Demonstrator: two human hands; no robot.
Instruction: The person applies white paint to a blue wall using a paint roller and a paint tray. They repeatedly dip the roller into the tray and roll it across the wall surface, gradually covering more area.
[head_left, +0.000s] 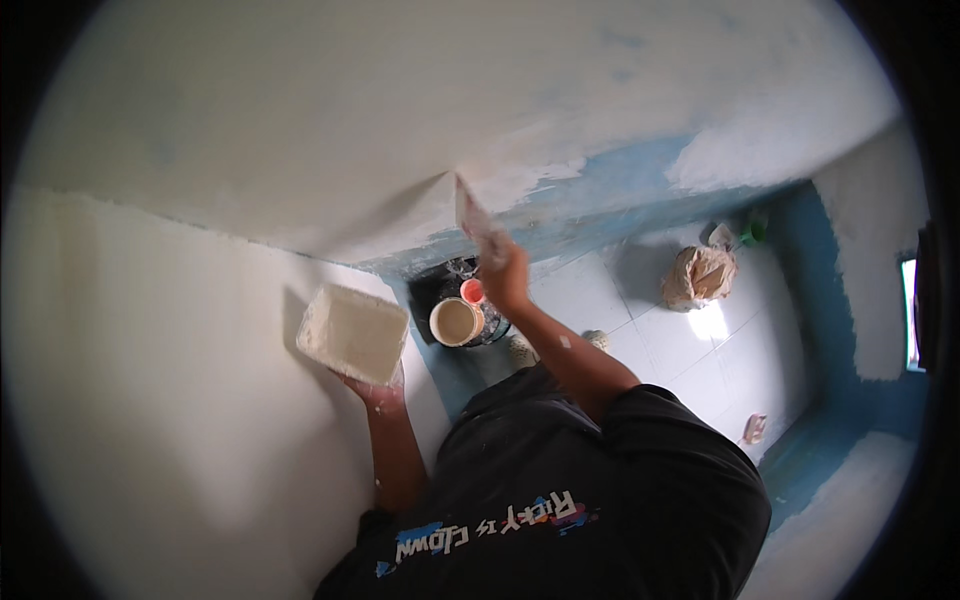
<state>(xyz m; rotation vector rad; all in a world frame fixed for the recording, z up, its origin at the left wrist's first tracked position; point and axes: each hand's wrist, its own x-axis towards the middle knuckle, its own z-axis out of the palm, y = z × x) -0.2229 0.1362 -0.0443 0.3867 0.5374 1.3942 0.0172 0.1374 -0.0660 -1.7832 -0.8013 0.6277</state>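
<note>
My left hand (380, 384) holds a rectangular tray (354, 335) from below; the tray is coated with off-white filler and sits close to the left wall. In my right hand (504, 274) is a filler-smeared, broad-bladed plastering tool (471, 208), blurred, its edge at the wall in front of me. That wall (360, 90) is largely covered in whitish filler, with blue paint (637, 169) showing in a band low down. How the fingers wrap the tool's handle is not clear.
Below, in the corner, stand an open tub (454, 322) of pale material and a small red container (472, 291). A crumpled brown paper bag (700, 276) rests on the white tiled floor (667, 337), near a green object (754, 228). My shoes show beneath my right forearm.
</note>
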